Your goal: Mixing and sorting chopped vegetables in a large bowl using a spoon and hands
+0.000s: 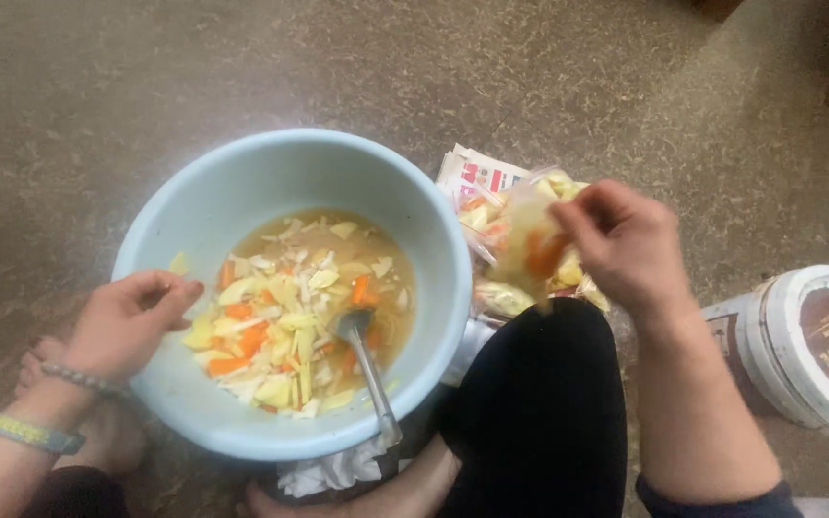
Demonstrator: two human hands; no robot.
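A large pale blue bowl [203, 206] sits on the floor between my legs, filled with chopped yellow, white and orange vegetable pieces [285, 321] in cloudy liquid. A metal spoon [368, 369] leans in it, handle over the near rim. My left hand [127, 321] grips the bowl's left rim; bracelets circle that wrist. My right hand [626, 245] is right of the bowl, pinching a clear plastic bag [528, 245] holding vegetable pieces, lifted above other filled bags.
A printed paper or packet [477, 175] lies under the bags beside the bowl. A white round tub with a brown lid [808, 345] lies on its side at the right. My black-clad knee [539, 403] and bare feet are near the bowl. White crumpled plastic [333, 470] lies below it.
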